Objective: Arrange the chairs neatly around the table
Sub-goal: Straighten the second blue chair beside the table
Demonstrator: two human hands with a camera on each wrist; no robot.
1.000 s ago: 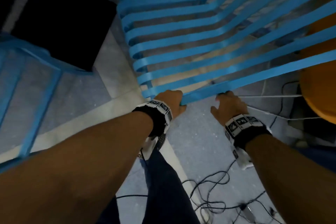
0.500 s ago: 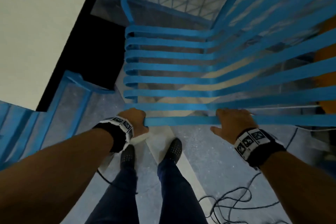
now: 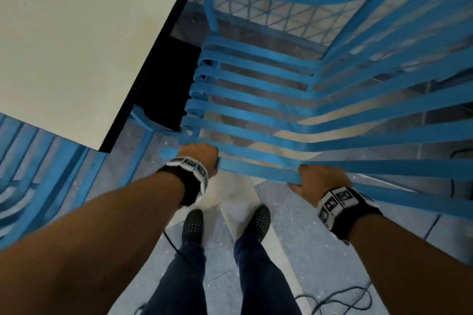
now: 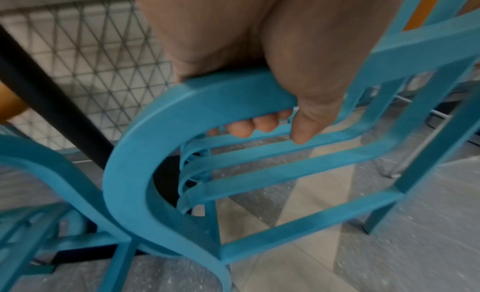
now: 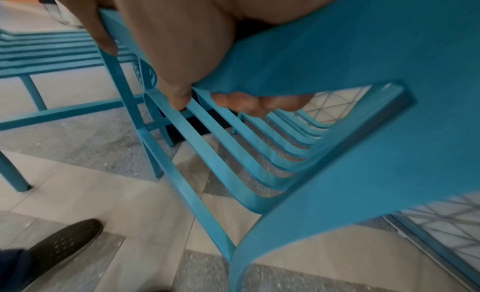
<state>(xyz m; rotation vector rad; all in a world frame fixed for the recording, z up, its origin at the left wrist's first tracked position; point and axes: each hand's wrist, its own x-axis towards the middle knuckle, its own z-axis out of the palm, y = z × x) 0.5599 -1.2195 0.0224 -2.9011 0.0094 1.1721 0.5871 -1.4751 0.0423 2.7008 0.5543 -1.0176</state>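
A blue slatted chair (image 3: 268, 110) stands in front of me, its seat facing the white table (image 3: 76, 33) at the upper left. My left hand (image 3: 198, 160) grips the top rail of the chair back near its left corner; in the left wrist view the fingers (image 4: 249, 128) curl under the blue chair rail (image 4: 207, 95). My right hand (image 3: 320, 183) grips the same top rail further right, and the right wrist view shows its fingers (image 5: 249, 103) wrapped under the blue chair rail (image 5: 311, 60). A second blue chair (image 3: 38, 174) stands at the left by the table corner.
The table's black edge (image 3: 153, 54) runs diagonally close to the chair's left armrest. My two black shoes (image 3: 193, 225) stand on the grey and cream tiled floor behind the chair. Black cables (image 3: 345, 302) lie on the floor at the lower right. A wire mesh fence (image 3: 281, 13) stands beyond the chair.
The chair has come toward the table with both hands on its top rail, and the view has swung so the white table top now fills the upper left. My feet have come into view.
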